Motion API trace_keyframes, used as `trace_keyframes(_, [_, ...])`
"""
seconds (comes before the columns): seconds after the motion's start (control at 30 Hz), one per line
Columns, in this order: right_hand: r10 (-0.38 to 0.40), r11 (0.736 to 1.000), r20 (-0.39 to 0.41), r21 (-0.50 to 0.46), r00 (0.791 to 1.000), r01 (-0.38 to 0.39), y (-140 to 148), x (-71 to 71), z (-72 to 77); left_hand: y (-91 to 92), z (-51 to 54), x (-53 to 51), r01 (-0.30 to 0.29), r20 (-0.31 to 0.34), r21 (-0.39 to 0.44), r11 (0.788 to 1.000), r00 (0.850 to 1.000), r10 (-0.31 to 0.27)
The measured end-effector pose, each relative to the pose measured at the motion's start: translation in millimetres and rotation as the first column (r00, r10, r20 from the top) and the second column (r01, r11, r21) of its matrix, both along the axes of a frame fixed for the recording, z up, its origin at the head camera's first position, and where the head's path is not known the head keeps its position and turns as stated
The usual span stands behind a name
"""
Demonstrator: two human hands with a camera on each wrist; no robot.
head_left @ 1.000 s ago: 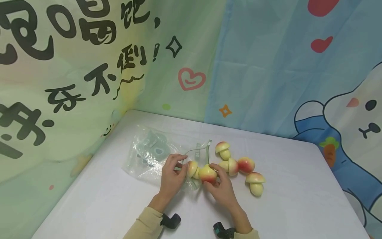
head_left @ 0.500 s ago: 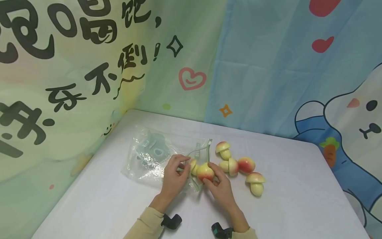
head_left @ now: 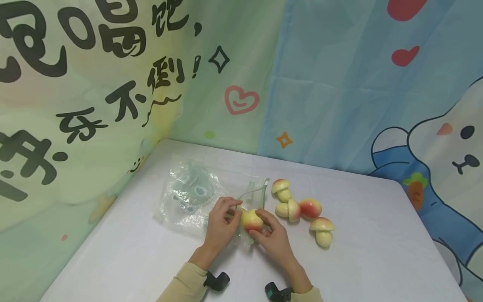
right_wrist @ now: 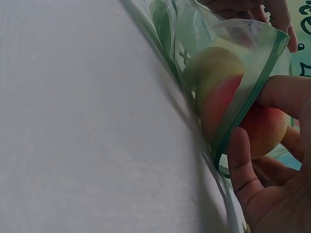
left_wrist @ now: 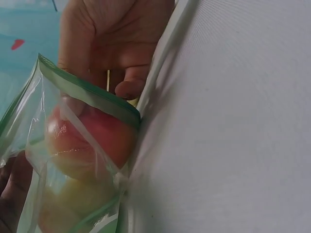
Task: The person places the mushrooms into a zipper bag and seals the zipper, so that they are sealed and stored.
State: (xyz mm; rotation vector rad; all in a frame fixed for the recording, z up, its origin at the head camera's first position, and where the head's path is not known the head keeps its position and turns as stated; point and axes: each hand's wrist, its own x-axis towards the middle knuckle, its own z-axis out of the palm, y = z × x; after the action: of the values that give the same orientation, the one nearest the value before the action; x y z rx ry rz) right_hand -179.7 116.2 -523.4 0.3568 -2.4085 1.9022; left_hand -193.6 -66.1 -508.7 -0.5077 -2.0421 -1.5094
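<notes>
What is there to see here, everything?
Table: 1, white, centre
Plastic bag: 1, clear with green rim, on table's left
Mushroom-shaped pieces: 3, yellow and red, right of bag
Round piece: 1, red and yellow, among them
Held piece: 1, red and yellow, at bag's mouth
Bagged pieces: at least 1, yellowish, behind held one
Backdrop: count unclear, green and blue, behind table
Wrist cameras: 2, black, at wrists
Sleeves: 2, beige, on forearms
Left hand: 1, bare, at bag's mouth
Right hand: 1, bare, gripping held piece
</notes>
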Motion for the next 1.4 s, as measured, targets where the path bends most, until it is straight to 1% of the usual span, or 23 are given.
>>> trace_keyframes(0.2, [0.023, 0.999, 0.02, -0.039, 1.0, -0.022, -2.1, 2.0, -3.3, -0.7, -2.1, 3.5, -0.003, 0.021, -0.01, 1.0, 1.0, 0.004])
trace_keyframes(0.3, [0.036, 0.998, 0.012, -0.045, 0.999, -0.035, -3.2, 1.7, -4.0, -0.7, -1.4, 4.0, -0.003, 0.025, -0.006, 1.0, 1.0, 0.003])
trace_keyframes(0.43, [0.057, 0.997, -0.001, -0.043, 0.998, -0.057, -6.7, 1.5, -4.0, -0.6, -1.8, 2.7, -0.004, 0.001, 0.001, 1.0, 1.0, 0.004])
trace_keyframes(0.53, [0.078, 0.996, 0.012, -0.034, 0.997, -0.077, -10.5, 2.7, -2.0, -0.6, -1.8, 2.1, 0.0, -0.016, 0.008, 1.0, 1.0, 0.0])
trace_keyframes(0.6, [0.092, 0.995, 0.013, -0.036, 0.996, -0.092, -12.3, 3.1, -0.6, -1.0, -0.8, 1.8, 0.008, -0.022, 0.014, 1.0, 1.0, -0.008])
trace_keyframes(0.67, [0.09, 0.995, 0.011, -0.036, 0.996, -0.089, -13.1, 2.8, 0.5, -1.3, 0.2, 0.8, 0.019, -0.042, 0.021, 1.0, 0.999, -0.019])
trace_keyframes(0.77, [0.063, 0.998, -0.008, -0.029, 0.998, -0.064, -12.2, 1.2, 1.1, -2.0, 2.0, -0.4, 0.032, -0.065, 0.027, 0.999, 0.997, -0.03])
trace_keyframes(0.87, [0.032, 0.999, -0.031, -0.026, 0.999, -0.033, -8.9, 0.1, 2.0, -2.3, 2.9, -0.8, 0.029, -0.071, 0.026, 0.999, 0.997, -0.027])
trace_keyframes(1.0, [-0.008, 0.999, -0.076, -0.043, 0.997, 0.005, -1.7, -0.6, 4.6, -2.5, 1.2, -1.1, 0.017, -0.03, 0.03, 0.999, 0.999, -0.016])
trace_keyframes(1.1, [-0.059, 0.997, -0.096, -0.053, 0.994, 0.054, 4.9, -1.7, 6.5, -2.0, -0.3, -1.8, 0.01, -0.006, 0.034, 0.999, 1.0, -0.009])
trace_keyframes(1.17, [-0.099, 0.994, -0.11, -0.054, 0.989, 0.093, 9.5, -2.9, 7.1, -1.6, -0.8, -2.2, 0.001, -0.014, 0.031, 1.0, 1.0, -0.001])
trace_keyframes(1.23, [-0.135, 0.99, -0.127, -0.061, 0.983, 0.129, 14.1, -3.3, 8.5, -1.4, -0.5, -2.4, -0.005, -0.019, 0.037, 0.999, 1.0, 0.006])
trace_keyframes(1.3, [-0.176, 0.984, -0.165, -0.064, 0.97, 0.167, 18.1, -3.8, 10.6, -1.4, -0.2, -2.3, -0.013, -0.024, 0.039, 0.999, 1.0, 0.013])
trace_keyframes(1.37, [-0.222, 0.975, -0.212, -0.074, 0.952, 0.21, 22.1, -4.1, 13.9, -1.3, 0.8, -2.0, -0.019, -0.02, 0.042, 0.999, 1.0, 0.02])
trace_keyframes(1.4, [-0.248, 0.968, -0.245, -0.082, 0.937, 0.235, 24.0, -4.7, 15.2, -1.2, 1.7, -1.7, -0.022, -0.02, 0.046, 0.999, 1.0, 0.023])
